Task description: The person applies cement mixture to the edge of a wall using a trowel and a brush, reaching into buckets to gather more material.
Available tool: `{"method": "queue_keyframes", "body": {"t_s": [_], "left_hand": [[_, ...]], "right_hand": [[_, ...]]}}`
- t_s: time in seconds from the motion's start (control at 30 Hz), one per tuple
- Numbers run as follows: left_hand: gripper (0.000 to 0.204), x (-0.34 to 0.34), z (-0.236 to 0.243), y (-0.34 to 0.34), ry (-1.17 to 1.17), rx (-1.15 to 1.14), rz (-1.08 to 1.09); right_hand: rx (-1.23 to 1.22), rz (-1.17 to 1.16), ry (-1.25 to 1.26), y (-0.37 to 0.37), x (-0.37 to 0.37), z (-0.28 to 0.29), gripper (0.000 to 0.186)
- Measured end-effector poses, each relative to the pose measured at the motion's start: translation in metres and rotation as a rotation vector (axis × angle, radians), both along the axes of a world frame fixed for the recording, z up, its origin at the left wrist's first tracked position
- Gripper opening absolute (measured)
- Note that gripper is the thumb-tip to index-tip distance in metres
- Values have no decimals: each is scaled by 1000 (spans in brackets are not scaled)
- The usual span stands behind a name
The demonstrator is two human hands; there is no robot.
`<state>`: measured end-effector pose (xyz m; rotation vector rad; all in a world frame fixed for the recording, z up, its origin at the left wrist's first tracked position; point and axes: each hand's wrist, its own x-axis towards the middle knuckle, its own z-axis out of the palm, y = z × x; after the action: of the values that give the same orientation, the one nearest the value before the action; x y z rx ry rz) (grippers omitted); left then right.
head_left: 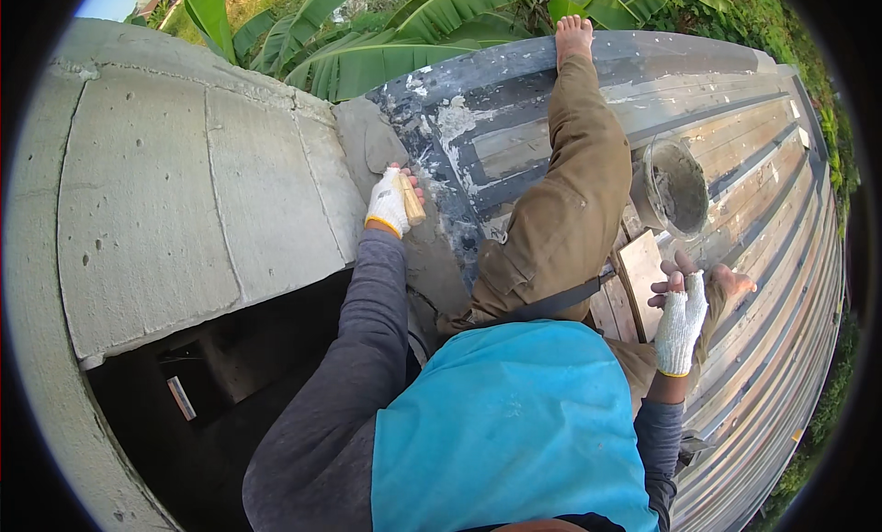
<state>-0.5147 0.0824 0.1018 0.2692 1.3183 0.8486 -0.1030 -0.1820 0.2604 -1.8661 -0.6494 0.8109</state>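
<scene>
My left hand (390, 201), in a white fingerless knit glove with a yellow cuff, is closed round the pale wooden handle of a trowel (412, 203). Its grey blade is hard to tell from the grey mortar strip (439, 261) beneath, which runs along the joint between the block wall and the metal roof. My right hand (679, 316), gloved the same way, is raised over the roof beside my bent leg. Its fingers are loosely curled and apart, with nothing visible in them. A bucket (678, 188) with wet grey mortar inside stands ahead of that hand.
At left is a grey block wall (152, 183) with a dark opening (248, 385) below it. Ribbed metal roofing (772, 284) fills the right side. A wooden board (640, 284) lies near my right hand. Banana leaves (386, 59) hang over the far edge. My bare foot (573, 40) rests there.
</scene>
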Motion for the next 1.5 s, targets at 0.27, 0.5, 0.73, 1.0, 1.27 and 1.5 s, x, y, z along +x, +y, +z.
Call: {"method": "queue_keyframes", "body": {"t_s": [0.27,0.5,0.73,1.0,1.27,1.5], "left_hand": [[32,-7,38,-85,151,-68,15],[59,82,155,-151,359,405,28],[62,222,199,-135,-31,909,-583],[38,264,181,-118,261,1299,-766],[41,180,148,-66,1318,1652,-366],[44,192,141,-63,1206,1554,-344]], "right_hand": [[88,-24,109,-1,1,-10,50],[121,58,140,-3,-17,6,42],[356,578,-16,35,-43,55,50],[-238,112,-242,5,63,23,43],[-774,478,-881,53,215,-86,37],[-1034,506,-861,109,215,-149,34]]}}
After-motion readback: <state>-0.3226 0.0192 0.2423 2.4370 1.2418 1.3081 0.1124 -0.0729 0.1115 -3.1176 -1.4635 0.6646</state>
